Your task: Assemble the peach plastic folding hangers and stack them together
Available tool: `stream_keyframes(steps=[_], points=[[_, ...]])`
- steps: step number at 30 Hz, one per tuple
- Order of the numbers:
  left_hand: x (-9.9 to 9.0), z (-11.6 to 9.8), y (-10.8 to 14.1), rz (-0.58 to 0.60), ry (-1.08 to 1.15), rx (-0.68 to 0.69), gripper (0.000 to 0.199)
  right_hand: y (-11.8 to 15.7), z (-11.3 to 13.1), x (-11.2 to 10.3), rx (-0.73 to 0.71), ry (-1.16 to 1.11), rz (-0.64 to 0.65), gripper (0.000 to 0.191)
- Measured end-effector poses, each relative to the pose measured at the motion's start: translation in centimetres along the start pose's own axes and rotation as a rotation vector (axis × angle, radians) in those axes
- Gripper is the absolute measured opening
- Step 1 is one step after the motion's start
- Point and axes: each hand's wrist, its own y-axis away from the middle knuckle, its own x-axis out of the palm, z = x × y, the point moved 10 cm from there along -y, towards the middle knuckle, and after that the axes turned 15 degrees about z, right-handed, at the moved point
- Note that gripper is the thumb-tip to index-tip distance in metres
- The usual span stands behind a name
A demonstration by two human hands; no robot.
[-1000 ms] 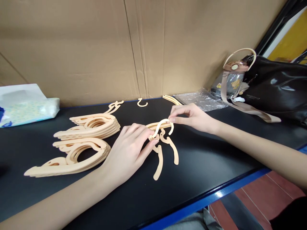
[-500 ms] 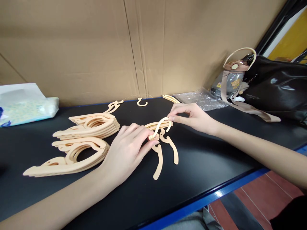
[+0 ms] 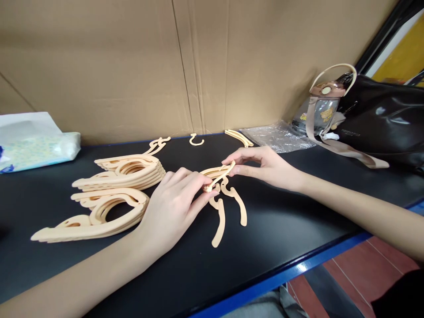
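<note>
Both hands hold one beige plastic hanger hook (image 3: 218, 177) just above the table. My left hand (image 3: 180, 194) pinches its knobbed end between thumb and fingers. My right hand (image 3: 253, 162) grips the curved end, seen nearly edge-on. Below lie two loose hanger arms: one curved piece (image 3: 218, 225) points toward me, and another (image 3: 240, 210) sits to its right. Behind the hook, some long beige hanger pieces (image 3: 212, 171) are partly hidden by my fingers. Left of my left hand stand two stacks of folded hangers, a near stack (image 3: 109, 225) and a far stack (image 3: 129, 176).
At the table's back are small hanger pieces (image 3: 157, 145), a lone hook (image 3: 196, 140), long strips (image 3: 239, 138) and a clear plastic bag (image 3: 278, 137). A tissue pack (image 3: 39, 150) lies far left. A strapped water bottle (image 3: 319, 110) and black bag (image 3: 384, 119) stand right, before a cardboard wall (image 3: 132, 66).
The hook has turned from showing its open curve to nearly edge-on. My right hand has shifted slightly left and rolled with it; my left hand stays almost in place.
</note>
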Motion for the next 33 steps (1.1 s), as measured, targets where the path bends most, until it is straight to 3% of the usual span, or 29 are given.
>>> stream_keyframes(steps=[8,17,20,24,28,33], points=[[0.2,-0.2,0.2,0.0,-0.027,0.033,0.013,-0.3,0.2,1.6,-0.015,-0.128,0.097,0.029],[0.3,-0.2,0.0,0.011,0.0,0.044,0.013,-0.6,0.7,4.2,-0.043,-0.187,0.182,0.015],[0.3,-0.2,-0.1,0.0,0.003,0.032,0.008,-0.6,0.3,3.3,-0.029,-0.172,0.124,0.009],[0.2,0.1,-0.1,-0.006,-0.069,-0.003,0.006,-0.3,-0.7,0.3,-0.005,-0.133,-0.047,0.005],[0.2,-0.1,-0.1,0.003,-0.233,-0.006,0.011,0.0,-2.1,-2.3,0.034,-0.069,-0.183,0.004],[0.5,-0.4,-0.1,0.029,-0.517,-0.019,0.017,0.0,-3.6,-3.3,0.07,-0.066,-0.222,0.004]])
